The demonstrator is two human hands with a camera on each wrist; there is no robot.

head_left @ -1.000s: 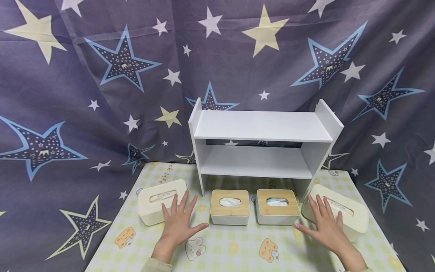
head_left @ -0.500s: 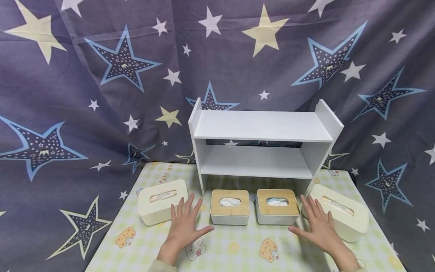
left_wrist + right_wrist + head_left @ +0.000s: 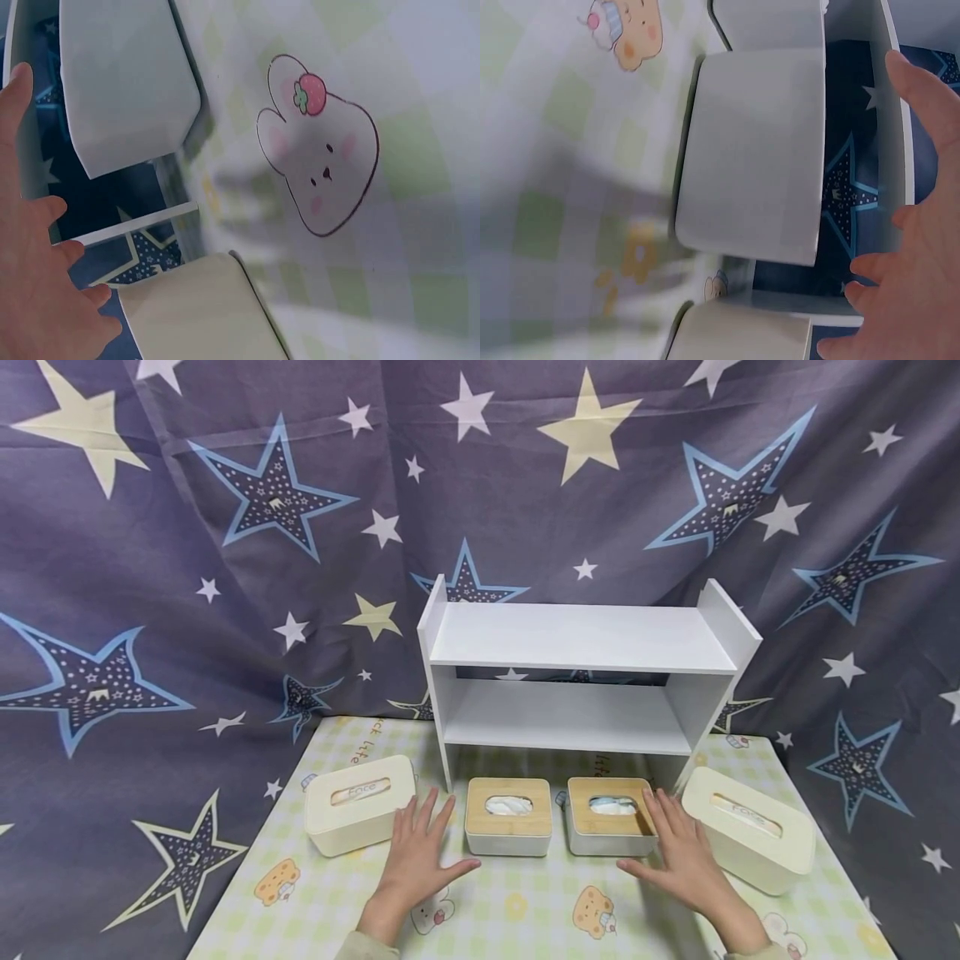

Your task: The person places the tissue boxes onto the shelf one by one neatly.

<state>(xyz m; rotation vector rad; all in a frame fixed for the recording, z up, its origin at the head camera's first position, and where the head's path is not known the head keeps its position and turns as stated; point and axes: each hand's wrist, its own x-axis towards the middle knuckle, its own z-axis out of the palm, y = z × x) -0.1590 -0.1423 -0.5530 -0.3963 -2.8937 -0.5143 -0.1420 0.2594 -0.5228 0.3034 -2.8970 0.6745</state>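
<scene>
My left hand [image 3: 418, 858], fingers spread, holds nothing between a cream tissue box [image 3: 341, 837] and a white tissue box with a wooden lid [image 3: 487, 845]. In the left wrist view its fingers show at the left edge, beside the white box [image 3: 127, 90] and the cream one [image 3: 199, 315]. My right hand [image 3: 684, 860] is also spread and bare. Its fingertips overlap the right edge of a second wooden-lidded tissue box [image 3: 600, 843], and another cream tissue box [image 3: 772, 864] lies just right of it. The right wrist view shows the white box's side [image 3: 754, 157] left of the fingers.
Behind the boxes stands a white two-tier shelf [image 3: 577, 639] with raised side panels. A green checked tablecloth [image 3: 517, 935] with cartoon animals covers the table. A dark curtain with stars [image 3: 225, 560] hangs at the back and sides.
Both hands have moved inward: the left one rightward off the left cream box, the right one leftward from the right cream box to the wooden-lidded box's edge. The boxes have stayed put.
</scene>
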